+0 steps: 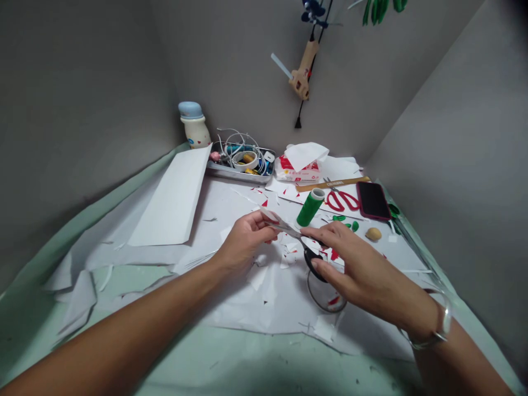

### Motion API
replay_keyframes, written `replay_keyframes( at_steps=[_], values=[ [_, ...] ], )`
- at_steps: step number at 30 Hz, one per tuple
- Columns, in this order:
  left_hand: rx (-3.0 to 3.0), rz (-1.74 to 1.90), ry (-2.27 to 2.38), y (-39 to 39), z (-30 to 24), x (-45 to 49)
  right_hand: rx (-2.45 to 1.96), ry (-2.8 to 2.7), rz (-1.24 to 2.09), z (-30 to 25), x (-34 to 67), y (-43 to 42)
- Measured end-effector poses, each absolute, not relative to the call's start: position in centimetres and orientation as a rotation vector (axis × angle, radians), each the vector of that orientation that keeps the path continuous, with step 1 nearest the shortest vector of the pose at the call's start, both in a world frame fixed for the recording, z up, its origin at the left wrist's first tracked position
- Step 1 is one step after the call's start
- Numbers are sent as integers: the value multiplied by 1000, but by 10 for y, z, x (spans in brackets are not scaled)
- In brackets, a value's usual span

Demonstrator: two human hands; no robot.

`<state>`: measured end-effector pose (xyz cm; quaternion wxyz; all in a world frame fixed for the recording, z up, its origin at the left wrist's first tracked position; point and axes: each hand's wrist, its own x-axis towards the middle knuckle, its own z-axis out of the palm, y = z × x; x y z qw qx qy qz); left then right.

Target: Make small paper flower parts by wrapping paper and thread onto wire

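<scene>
Over the scrap-strewn counter (231, 357), the left hand (245, 242) is pinching a small paper strip (272, 217) between thumb and fingers (264, 221), and the right hand (363, 264) is closing around black-handled scissors (312, 263), bringing the blades up against that strip from the right. Both forearms are reaching in from the near edge and converging at the middle of the sheet, with the right wrist lifted and angled down over the handles. Whether the blades are parted or closed is hard to tell at this angle, and so is the exact line where they meet the strip.

Just below the scissors, a thin dark ring (325, 294) is lying on the paper, though what it belongs to is unclear. White offcuts flecked with red (291, 247) are scattering around both hands, and a green thread spool (310, 208) is standing just beyond them. Farther off, red-handled scissors (342, 201) are lying beside a phone (373, 201) and a wooden ruler (332, 184) — and a tray of cables (239, 170) is sitting against the back wall, next to a bottle (193, 124).
</scene>
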<state>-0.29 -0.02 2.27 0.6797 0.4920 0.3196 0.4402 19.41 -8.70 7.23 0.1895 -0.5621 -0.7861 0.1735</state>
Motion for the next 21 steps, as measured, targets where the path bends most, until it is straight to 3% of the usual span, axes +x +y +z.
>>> replay_keyframes(
  at_steps=[21],
  values=[
    [1104, 983, 632, 1, 19, -3, -1570, -2227, 449, 72, 195, -86]
  ],
)
